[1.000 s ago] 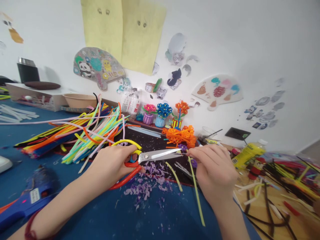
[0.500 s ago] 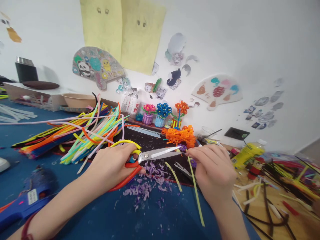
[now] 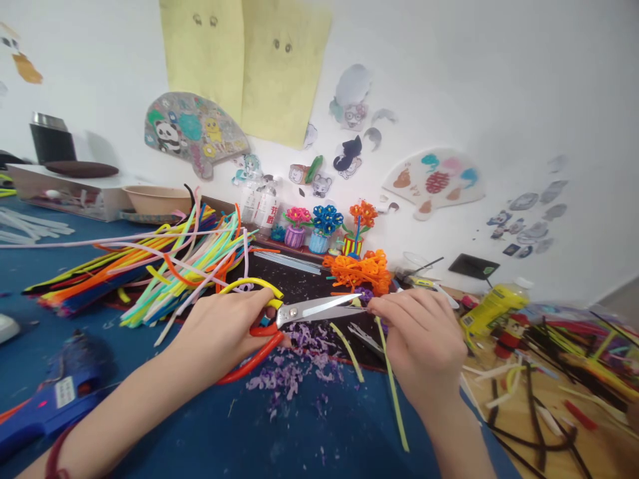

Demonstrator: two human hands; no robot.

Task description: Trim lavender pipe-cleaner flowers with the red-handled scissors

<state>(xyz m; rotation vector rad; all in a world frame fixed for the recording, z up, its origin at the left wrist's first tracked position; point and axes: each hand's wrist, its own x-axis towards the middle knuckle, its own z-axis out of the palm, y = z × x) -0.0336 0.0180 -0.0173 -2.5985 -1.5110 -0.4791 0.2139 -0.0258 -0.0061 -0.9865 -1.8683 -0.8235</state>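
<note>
My left hand (image 3: 219, 339) is shut on red-handled scissors (image 3: 314, 311), with fingers through the yellow-trimmed grips. The steel blades point right and stand slightly open, their tips beside my right hand (image 3: 422, 346). That hand pinches a yellow-green pipe cleaner (image 3: 394, 399), whose stem hangs down past the wrist. A small purple piece shows by the fingertips, partly hidden by them. Purple fuzzy clippings (image 3: 294, 366) lie on the blue mat (image 3: 279, 432) beneath the scissors.
A fan of multicoloured pipe cleaners (image 3: 170, 273) lies left of the scissors. A blue glue gun (image 3: 54, 406) rests at lower left. Orange pipe-cleaner shapes (image 3: 357, 273) and small pipe-cleaner flower pots (image 3: 325, 229) stand behind. A yellow bottle (image 3: 494, 309) and scattered stems lie right.
My right hand has shifted slightly left, towards the scissor tips. The left hand and scissors have stayed much the same.
</note>
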